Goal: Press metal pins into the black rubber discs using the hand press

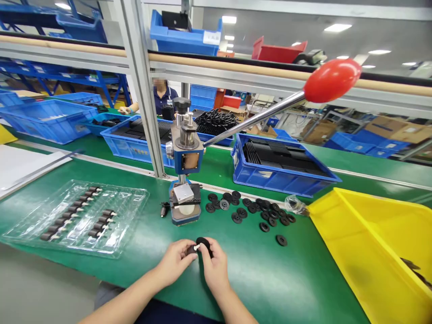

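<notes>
Cylinders (72,209) sit in rows in the tray (130,203), probably to stay apart; the left hand (175,262) has its fingers closed on a cylinder (191,249), white tip (196,247) toward the disc (202,240) pinched in the right hand (215,267)'s fingers, presumably for control; loose discs (236,218) lie right, likely for reach

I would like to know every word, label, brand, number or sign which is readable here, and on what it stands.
None is readable.
White label on the upper blue bin: too blurred.
Yellowish marking on the blue crate left of the press: too small.
Pale label on the blue crate right of the press: too small.
Held black disc: no lettering visible.
</notes>
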The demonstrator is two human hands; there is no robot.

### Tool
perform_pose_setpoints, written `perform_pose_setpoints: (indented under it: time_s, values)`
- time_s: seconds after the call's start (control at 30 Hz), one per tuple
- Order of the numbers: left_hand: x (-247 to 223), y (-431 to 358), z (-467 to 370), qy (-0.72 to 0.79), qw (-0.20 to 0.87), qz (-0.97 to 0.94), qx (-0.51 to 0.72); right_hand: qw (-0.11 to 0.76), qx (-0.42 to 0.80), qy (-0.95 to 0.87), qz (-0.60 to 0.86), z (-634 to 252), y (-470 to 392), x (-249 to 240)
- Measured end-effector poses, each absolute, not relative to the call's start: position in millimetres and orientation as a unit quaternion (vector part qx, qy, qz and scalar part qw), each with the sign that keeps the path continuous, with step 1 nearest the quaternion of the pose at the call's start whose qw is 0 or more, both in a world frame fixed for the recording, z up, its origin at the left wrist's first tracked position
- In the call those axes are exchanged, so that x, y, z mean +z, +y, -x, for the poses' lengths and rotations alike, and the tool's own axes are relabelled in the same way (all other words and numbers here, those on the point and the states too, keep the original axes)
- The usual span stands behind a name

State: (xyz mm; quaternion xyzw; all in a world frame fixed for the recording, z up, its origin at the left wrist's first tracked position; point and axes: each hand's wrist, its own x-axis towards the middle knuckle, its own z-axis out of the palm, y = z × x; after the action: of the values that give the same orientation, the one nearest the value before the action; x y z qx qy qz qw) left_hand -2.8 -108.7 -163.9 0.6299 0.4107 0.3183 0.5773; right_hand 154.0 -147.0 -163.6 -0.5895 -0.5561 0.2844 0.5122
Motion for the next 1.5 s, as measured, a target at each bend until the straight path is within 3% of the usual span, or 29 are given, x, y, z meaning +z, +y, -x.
perform_pose_setpoints:
  time_s: [0.43, 0.6, 1.03, 1.13, 1.27, 1.4, 1.5]
  values:
    - [-150, -108, 9, 0.374, 0.609, -0.639, 0.283, 0.507, 0.214, -0.669, 0.500, -154, -154, -156]
    - [-150, -106, 11, 0.376, 0.639, -0.617, 0.263, 0.448, 0.168, -0.732, 0.485, -156, -159, -151]
    - [-158, -107, 11, 0.390, 0.645, -0.576, 0.316, 0.343, 0.200, -0.778, 0.487, -156, -166, -161]
    - [-158, -106, 10, 0.400, 0.645, -0.569, 0.317, 0.330, 0.150, -0.793, 0.489, -165, -159, -162]
    - [-158, -103, 9, 0.410, 0.654, -0.546, 0.326, 0.318, -0.030, -0.721, 0.615, -221, -140, -162]
    - [-162, -100, 7, 0.408, 0.669, -0.516, 0.346, 0.219, -0.185, -0.591, 0.754, -307, -123, -172]
    - [-164, -97, 5, 0.408, 0.672, -0.504, 0.358, 0.223, -0.184, -0.613, 0.736, -347, -117, -185]
